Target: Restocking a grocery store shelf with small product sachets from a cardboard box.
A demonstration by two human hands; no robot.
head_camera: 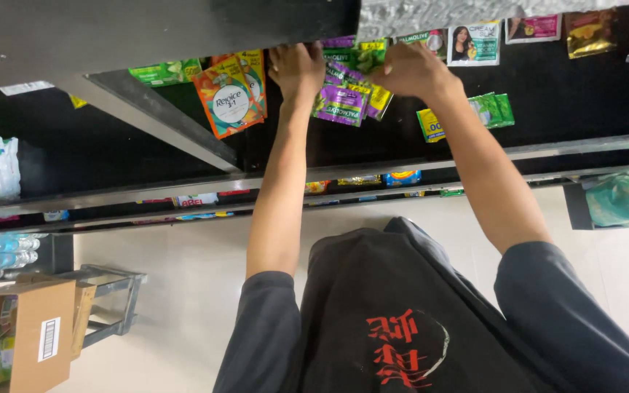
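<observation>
Both my arms reach forward to a dark shelf hung with strips of small sachets. My left hand [297,70] has its fingers curled at the top of a purple and green sachet strip [341,102], just right of an orange sachet strip [228,96]. My right hand [410,70] grips the same bunch from the right side, next to yellow-green sachets [378,100]. The fingertips of both hands are partly hidden under the shelf's upper edge.
More sachets hang to the right: green ones [491,109] and white, pink and gold packs [473,42] above. A metal shelf rail [373,169] crosses below. A cardboard box [32,335] and water bottles [1,255] stand at the lower left on the pale floor.
</observation>
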